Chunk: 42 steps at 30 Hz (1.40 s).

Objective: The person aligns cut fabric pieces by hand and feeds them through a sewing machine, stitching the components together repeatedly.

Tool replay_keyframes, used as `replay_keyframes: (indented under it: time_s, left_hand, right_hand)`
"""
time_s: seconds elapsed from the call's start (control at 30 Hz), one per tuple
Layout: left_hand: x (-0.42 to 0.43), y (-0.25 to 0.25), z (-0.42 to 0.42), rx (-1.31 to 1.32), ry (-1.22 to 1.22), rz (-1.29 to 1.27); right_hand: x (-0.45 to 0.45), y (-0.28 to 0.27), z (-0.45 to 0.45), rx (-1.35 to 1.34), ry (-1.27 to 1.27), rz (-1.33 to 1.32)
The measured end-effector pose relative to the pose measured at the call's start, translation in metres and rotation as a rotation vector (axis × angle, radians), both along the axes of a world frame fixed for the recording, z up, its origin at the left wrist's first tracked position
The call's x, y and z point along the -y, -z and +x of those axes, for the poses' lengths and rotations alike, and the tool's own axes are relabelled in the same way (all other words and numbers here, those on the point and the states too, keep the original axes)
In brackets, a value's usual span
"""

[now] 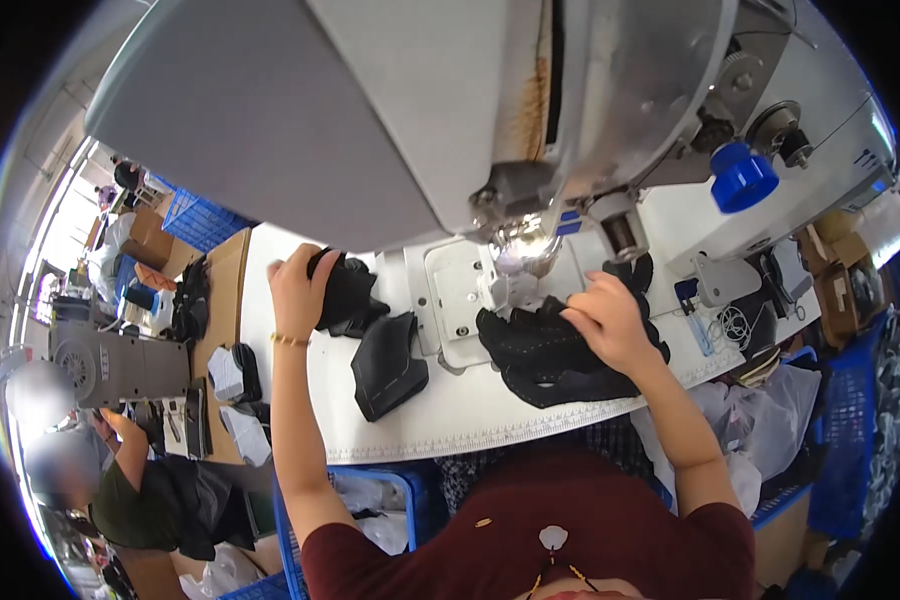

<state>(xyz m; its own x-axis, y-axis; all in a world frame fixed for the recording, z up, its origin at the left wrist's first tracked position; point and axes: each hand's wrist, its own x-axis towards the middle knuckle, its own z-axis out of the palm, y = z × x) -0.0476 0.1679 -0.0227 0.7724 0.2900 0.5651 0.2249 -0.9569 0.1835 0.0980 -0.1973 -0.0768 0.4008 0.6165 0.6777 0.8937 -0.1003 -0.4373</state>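
My left hand (298, 292) is closed on the edge of a bundle of black fabric pieces (348, 300) at the left of the sewing table. Just below the bundle lies a separate black panel (388, 366) with a stitched line. My right hand (610, 322), its fingers curled, grips the upper side of a larger black stitched piece (550, 355), which is bunched up in front of the needle area. Its fingertips are partly hidden. Over the table hangs the head of a sewing machine (370, 110), its lamp lit above the metal needle plate (455, 310).
Scissors, a coil of white cord (733, 328) and a blue-handled tool (700, 330) lie on the right. Blue crates (410, 500) stand below the table. At the left, another person (135, 500) sits near a second sewing machine (120, 368).
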Motion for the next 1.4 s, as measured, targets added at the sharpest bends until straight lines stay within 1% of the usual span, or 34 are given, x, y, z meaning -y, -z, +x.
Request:
replay_keyframes:
  time_s: [0.03, 0.07, 0.13, 0.2, 0.27, 0.3, 0.33, 0.37, 0.43, 0.47, 0.5, 0.57, 0.63, 0.7, 0.77, 0.83, 0.9, 1.0, 1.1, 1.27, 1.4]
  left_hand:
    - [0.021, -0.018, -0.003, 0.015, 0.075, -0.291]
    - [0.044, -0.03, -0.005, 0.025, 0.148, -0.582]
    - [0.084, -0.031, -0.006, -0.024, 0.337, -0.905]
    - [0.132, -0.034, 0.008, -0.039, 0.613, -0.937]
    - [0.163, -0.027, 0.02, -0.069, 0.609, -1.335]
    - [0.166, -0.025, 0.027, -0.087, 0.546, -1.259]
    - [0.167, -0.022, 0.033, -0.106, 0.483, -1.184]
    - [0.167, -0.02, 0.037, -0.081, 0.477, -1.103]
    - [0.166, -0.023, 0.041, -0.111, 0.474, -1.105]
    - [0.166, -0.023, 0.041, -0.13, 0.468, -1.112]
    - [0.164, -0.023, 0.041, -0.148, 0.479, -1.197]
    - [0.164, -0.024, 0.04, -0.154, 0.489, -1.259]
    - [0.165, -0.027, 0.041, -0.155, 0.491, -1.306]
    - [0.166, -0.029, 0.041, -0.154, 0.483, -1.34]
    - [0.168, -0.027, 0.043, -0.135, 0.48, -1.356]
    - [0.168, -0.027, 0.043, -0.141, 0.48, -1.356]
    - [0.166, -0.028, 0.042, -0.167, 0.483, -1.336]
    - [0.164, -0.025, 0.042, -0.172, 0.5, -1.316]
    - [0.165, -0.027, 0.042, -0.178, 0.477, -1.35]
    - [0.167, -0.03, 0.042, -0.172, 0.449, -1.485]
    - [0.169, -0.026, 0.043, -0.147, 0.437, -1.592]
  right_hand:
    - [0.004, -0.008, 0.005, 0.01, 0.002, 0.045]
    - [0.005, -0.017, 0.005, -0.041, 0.007, 0.075]
    - [0.002, -0.036, 0.001, -0.142, 0.007, 0.133]
    - [-0.013, -0.042, -0.002, -0.391, -0.036, 0.185]
    - [-0.023, -0.04, -0.002, -0.439, -0.023, 0.177]
    - [-0.022, -0.043, 0.0, -0.367, -0.03, 0.097]
    - [-0.022, -0.042, 0.003, -0.358, -0.044, 0.035]
    - [-0.025, -0.04, 0.005, -0.29, -0.024, 0.082]
    - [-0.031, -0.033, 0.015, -0.244, -0.058, 0.053]
    - [-0.026, -0.028, 0.019, -0.28, -0.109, -0.032]
    - [-0.022, -0.021, 0.022, -0.316, -0.158, -0.117]
    - [-0.023, 0.002, 0.03, -0.253, -0.119, -0.222]
    - [-0.025, -0.001, 0.031, -0.141, -0.097, -0.235]
    - [-0.02, -0.017, 0.028, 0.016, -0.091, -0.157]
    - [-0.023, -0.049, 0.023, 0.113, -0.013, -0.147]
    - [-0.023, -0.053, 0.022, 0.085, -0.021, -0.113]
    - [-0.021, -0.046, 0.023, -0.066, -0.114, -0.054]
    - [-0.02, -0.054, 0.021, -0.042, -0.134, -0.019]
    - [-0.022, -0.055, 0.022, 0.008, -0.144, -0.016]
    - [-0.022, -0.057, 0.022, -0.003, -0.139, -0.027]
    - [-0.025, -0.061, 0.024, 0.023, -0.119, 0.033]
